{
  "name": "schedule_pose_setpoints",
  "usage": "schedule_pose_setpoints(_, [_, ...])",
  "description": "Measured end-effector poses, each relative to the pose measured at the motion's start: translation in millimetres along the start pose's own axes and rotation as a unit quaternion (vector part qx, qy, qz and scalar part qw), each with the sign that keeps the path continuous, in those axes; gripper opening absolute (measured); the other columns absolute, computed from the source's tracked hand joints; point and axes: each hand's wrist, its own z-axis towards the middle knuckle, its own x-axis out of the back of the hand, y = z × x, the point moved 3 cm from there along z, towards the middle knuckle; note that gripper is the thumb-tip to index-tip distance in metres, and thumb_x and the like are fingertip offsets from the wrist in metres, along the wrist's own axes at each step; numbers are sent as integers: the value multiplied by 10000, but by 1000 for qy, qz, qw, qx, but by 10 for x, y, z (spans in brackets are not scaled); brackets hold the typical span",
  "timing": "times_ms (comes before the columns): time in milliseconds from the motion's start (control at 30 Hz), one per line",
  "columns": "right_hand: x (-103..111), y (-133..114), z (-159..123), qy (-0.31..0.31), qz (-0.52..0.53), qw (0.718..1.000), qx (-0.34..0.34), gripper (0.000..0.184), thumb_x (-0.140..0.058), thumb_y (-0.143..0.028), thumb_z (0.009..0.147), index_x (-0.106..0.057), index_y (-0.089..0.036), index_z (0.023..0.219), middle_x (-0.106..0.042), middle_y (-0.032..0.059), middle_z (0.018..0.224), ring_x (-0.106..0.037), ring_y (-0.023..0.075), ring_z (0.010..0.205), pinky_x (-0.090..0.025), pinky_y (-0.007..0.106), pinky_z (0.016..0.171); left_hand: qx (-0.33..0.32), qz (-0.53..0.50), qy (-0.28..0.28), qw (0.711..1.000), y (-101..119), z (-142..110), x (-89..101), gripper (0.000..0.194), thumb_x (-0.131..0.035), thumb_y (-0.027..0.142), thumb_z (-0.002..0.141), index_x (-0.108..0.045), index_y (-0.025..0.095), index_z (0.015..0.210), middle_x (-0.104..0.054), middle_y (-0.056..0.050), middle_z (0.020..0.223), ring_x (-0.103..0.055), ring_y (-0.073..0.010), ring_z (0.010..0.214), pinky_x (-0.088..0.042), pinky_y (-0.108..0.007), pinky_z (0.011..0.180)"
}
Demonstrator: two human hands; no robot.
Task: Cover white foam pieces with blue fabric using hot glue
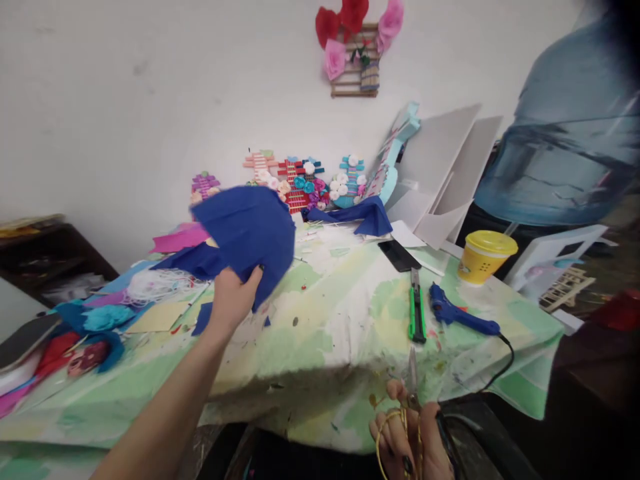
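My left hand (235, 293) pinches the lower edge of a dark blue sheet (250, 230), paper or thin felt, with a curved outline, and holds it up over the table. Near the front edge, my right hand (410, 433) grips gold-handled scissors (413, 380), fingers in the loops and blades pointing away from me. Beyond the scissor tips lies a green utility knife (417, 313). To its right rests a blue glue gun (463, 313) with a black cord. A small blue scrap (203, 319) lies beside my left wrist.
A green-and-white cloth (320, 327) covers the table. A black phone (399, 256) and a yellow-lidded tub (485, 257) stand on the right. More blue material (373, 217) lies at the back, before decorated guitar shapes. White string (160, 283) and coloured scraps lie left; a large water bottle (560, 133) stands right.
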Motion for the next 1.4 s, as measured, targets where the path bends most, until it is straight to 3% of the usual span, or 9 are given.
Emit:
schedule_pose_setpoints(100, [6,28,33,-20,-17,1000,-13,462,-436,-669,815,-628,-250,847,-149,-95,395,-178,86,416,-268,211,446,-103,293,-72,948,228,229,-10,304,-465,258,857,-622,96,1059,-697,-162,864,-665,-313,835,-504,-418,768])
schedule_pose_setpoints(233, [-10,54,48,-20,-46,999,-8,467,-453,-673,803,-595,-230,756,-162,-96,376,-169,78,409,-260,208,454,-235,422,-230,845,352,10,-431,414,-383,45,827,-528,98,1211,-676,-190,915,-671,-321,807,-509,-420,660])
schedule_pose_setpoints(400, [88,-54,14,-5,-128,992,13,426,-502,-608,810,-583,-197,728,-245,-87,362,-201,71,410,-279,214,468,-296,375,-341,810,40,-393,-769,388,-567,113,759,-589,95,1146,-660,-196,1047,-614,-324,1024,-486,-442,843])
schedule_pose_setpoints(600, [65,-375,172,89,-346,934,6,368,-713,-499,683,-593,-158,752,-447,-45,424,-324,57,373,-220,193,398,-299,79,-409,859,-390,-319,-508,550,-671,332,757,-521,278,1283,-513,-81,1357,-398,-274,1311,-238,-470,1111])
schedule_pose_setpoints(833, [-369,-912,955,121,-615,775,77,372,-709,-472,639,-631,-169,839,-650,40,579,-495,137,451,-341,251,439,-254,-72,-395,880,-580,-131,-304,533,-724,258,700,-592,307,1214,-555,-77,1309,-416,-265,1303,-207,-456,1132])
schedule_pose_setpoints(967, [-526,-1084,1558,109,-887,447,39,255,-599,-368,761,-653,-174,917,-705,81,767,-628,204,686,-402,274,574,-272,-68,-425,861,-600,-187,-363,660,-760,200,642,-551,326,1255,-531,-66,1335,-365,-278,1334,-119,-504,1144])
schedule_pose_setpoints(1033, [-534,-1099,1797,103,-924,367,19,214,-616,-298,731,-669,-133,856,-700,154,831,-643,268,782,-398,298,598,-285,-62,-421,859,-623,-194,-397,604,-708,156,683,-562,330,1243,-543,-56,1322,-372,-266,1331,-142,-502,1142])
schedule_pose_setpoints(1233, [-444,-1054,2120,49,-955,293,-5,156,-568,-136,737,-677,-79,831,-677,223,822,-648,295,811,-410,320,648,-268,-135,-406,863,-646,-133,-441,319,-667,178,741,-701,315,1027,-662,-62,1151,-517,-244,1218,-332,-446,1083])
schedule_pose_setpoints(1400, [-599,-968,2101,-56,-953,297,22,311,-563,-217,819,-625,-121,1108,-682,173,958,-629,269,932,-445,347,785,-153,-203,-450,856,-628,-67,-472,215,-658,215,745,-734,300,927,-686,-56,1099,-513,-243,1221,-338,-443,1079])
